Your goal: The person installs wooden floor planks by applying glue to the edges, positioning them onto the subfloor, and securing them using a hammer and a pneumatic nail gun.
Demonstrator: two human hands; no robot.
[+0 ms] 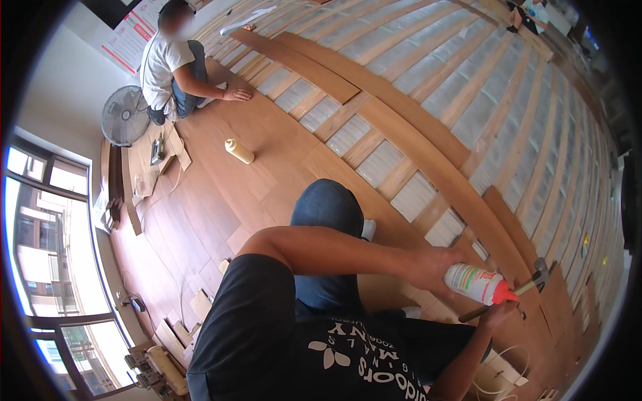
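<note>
My left hand (438,266) grips a white bottle (470,282) with printed bands and a red nozzle, tilted down to the right. My right hand (498,313) is closed at the nozzle's tip, its fingers partly hidden. A hammer (538,271) with a long handle lies behind the bottle, beside my right hand, over a long wooden plank (495,237). My bent knee (324,207) is in the middle of the view.
A person (167,73) crouches at upper left, hand on laid boards (267,147), near a fan (120,113), cream bottle (239,150) and tool (158,150). Battens (455,80) span the right, another person (531,15) beyond. A window (47,240) fills the left.
</note>
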